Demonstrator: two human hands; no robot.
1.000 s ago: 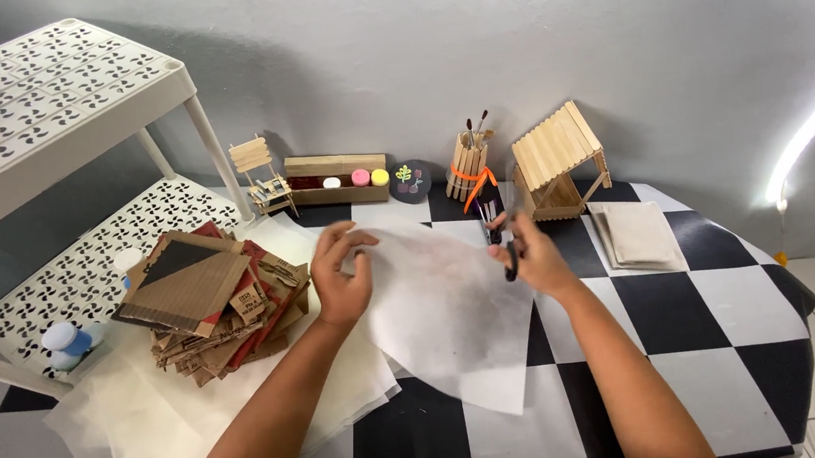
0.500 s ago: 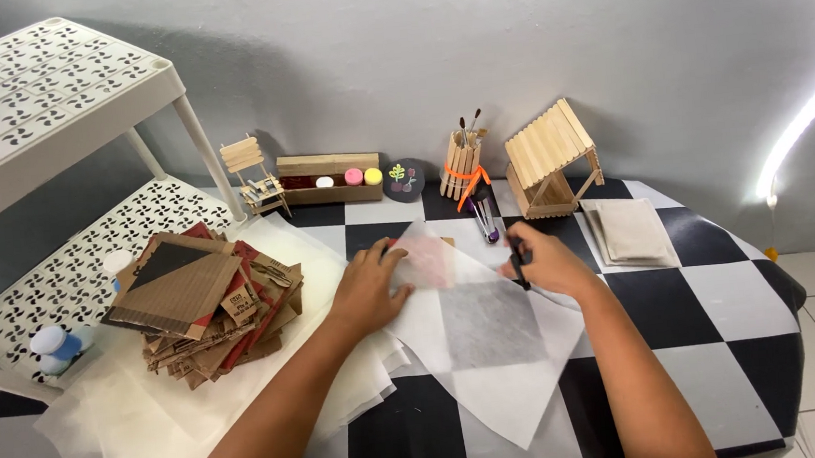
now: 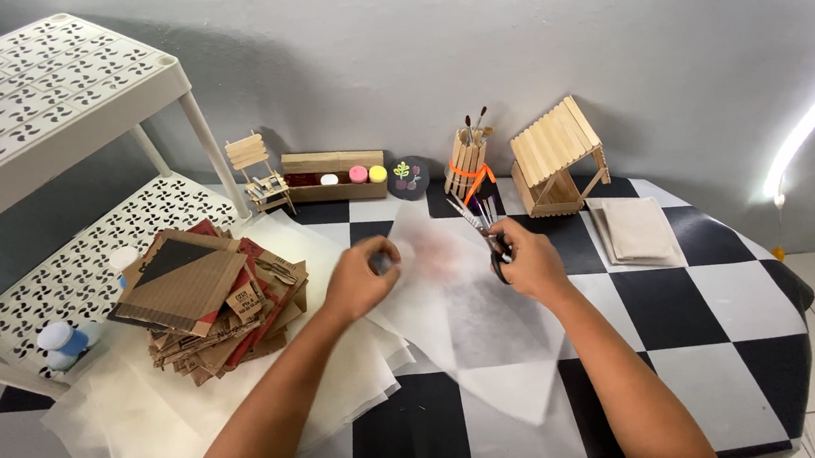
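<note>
The left hand (image 3: 361, 279) pinches the near-left edge of a thin translucent paper sheet (image 3: 478, 325), fingers pressed together on it; half a second ago it lay flatter on the sheet, lower down. The right hand (image 3: 526, 261) grips scissors (image 3: 483, 228), blades seemingly slightly parted and pointing away from the grip, though blur makes this uncertain. The sheet now hangs between both hands and drapes toward the person over the checkered table (image 3: 697, 332). Left of the pinch sits a stack of cardboard pieces (image 3: 205, 298).
</note>
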